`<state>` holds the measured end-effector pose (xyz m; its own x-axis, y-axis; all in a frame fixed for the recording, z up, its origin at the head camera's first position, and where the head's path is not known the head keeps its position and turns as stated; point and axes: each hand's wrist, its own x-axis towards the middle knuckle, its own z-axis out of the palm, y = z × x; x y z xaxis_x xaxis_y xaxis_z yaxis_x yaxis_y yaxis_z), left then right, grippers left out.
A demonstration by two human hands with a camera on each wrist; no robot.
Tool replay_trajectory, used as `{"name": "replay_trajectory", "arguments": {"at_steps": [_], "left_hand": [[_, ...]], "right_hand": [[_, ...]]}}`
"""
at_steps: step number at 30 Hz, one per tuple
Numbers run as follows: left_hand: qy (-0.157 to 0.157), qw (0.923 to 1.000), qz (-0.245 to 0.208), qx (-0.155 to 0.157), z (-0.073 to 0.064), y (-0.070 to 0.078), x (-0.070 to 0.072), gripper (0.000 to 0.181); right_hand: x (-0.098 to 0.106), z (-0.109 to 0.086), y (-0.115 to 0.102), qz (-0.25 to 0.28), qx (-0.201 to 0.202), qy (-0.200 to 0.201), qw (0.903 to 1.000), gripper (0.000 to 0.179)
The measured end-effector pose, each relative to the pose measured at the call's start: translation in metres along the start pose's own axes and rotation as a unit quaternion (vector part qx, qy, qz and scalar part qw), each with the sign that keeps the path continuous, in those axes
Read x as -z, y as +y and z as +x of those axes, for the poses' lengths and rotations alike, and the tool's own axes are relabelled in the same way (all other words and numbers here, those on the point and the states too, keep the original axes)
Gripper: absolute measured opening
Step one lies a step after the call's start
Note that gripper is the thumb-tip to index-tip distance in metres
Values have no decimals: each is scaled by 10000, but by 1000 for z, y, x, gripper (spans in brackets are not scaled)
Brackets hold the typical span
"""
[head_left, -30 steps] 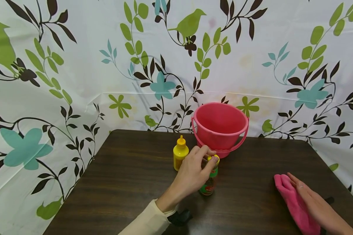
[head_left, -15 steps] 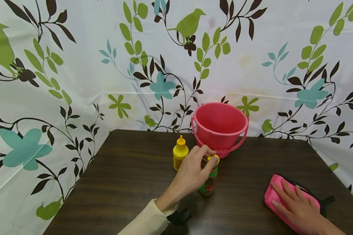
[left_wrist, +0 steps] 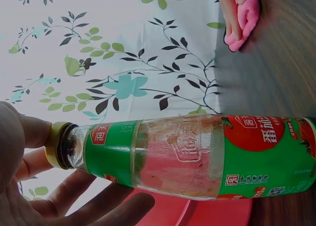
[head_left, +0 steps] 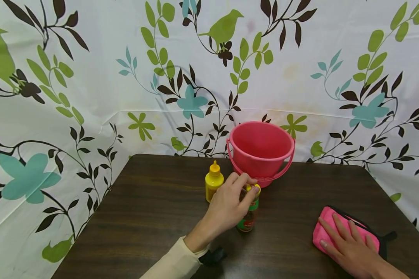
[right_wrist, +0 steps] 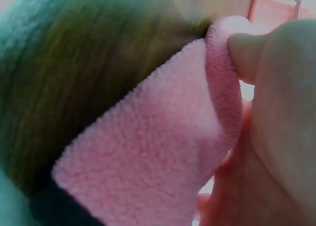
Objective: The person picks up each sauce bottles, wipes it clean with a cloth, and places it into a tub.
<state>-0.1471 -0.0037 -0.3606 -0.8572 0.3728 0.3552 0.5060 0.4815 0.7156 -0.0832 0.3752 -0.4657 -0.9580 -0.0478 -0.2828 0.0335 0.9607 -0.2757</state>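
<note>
Bottle (left_wrist: pixel 187 159) of clear glass with green-and-red labels stands upright on the dark wood-grain table (head_left: pixel 153 201), in front of the round pink plastic bucket (head_left: pixel 255 167); the left hand (head_left: pixel 227 201) pinches its yellow cap (left_wrist: pixel 55 146). The right hand (head_left: pixel 354 248) rests spread, its grip unclosed, on a fuzzy pink cloth (right_wrist: pixel 143 137).

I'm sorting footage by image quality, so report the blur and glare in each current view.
Head view: the bucket and table have clear edges; left wrist view: the bottle is sharp, its printing crisp, with whitish glints on the bare glass; right wrist view: blurriest of the three, the cloth soft and the tabletop smeared into streaks.
</note>
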Motion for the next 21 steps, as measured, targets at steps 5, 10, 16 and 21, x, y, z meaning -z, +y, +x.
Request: {"name": "replay_trajectory", "arguments": {"at_steps": [5,10,16,21], "left_hand": [[19,10000,0,-69,0,-1,-1,21],[71,9997,147,-173,-1,-2,-1,22],[156,9975,530,-447,-1,-2,0,20],[211,9924,1026,-645,-1,-1,2,19]], "right_hand": [[4,2,0,-249,114,121,9996,77],[11,5,-1,-524,373,655,9958,74],[38,11,-15,-595,664,1253,9881,74],[70,21,-35,-664,1127,1677,9771,77]]}}
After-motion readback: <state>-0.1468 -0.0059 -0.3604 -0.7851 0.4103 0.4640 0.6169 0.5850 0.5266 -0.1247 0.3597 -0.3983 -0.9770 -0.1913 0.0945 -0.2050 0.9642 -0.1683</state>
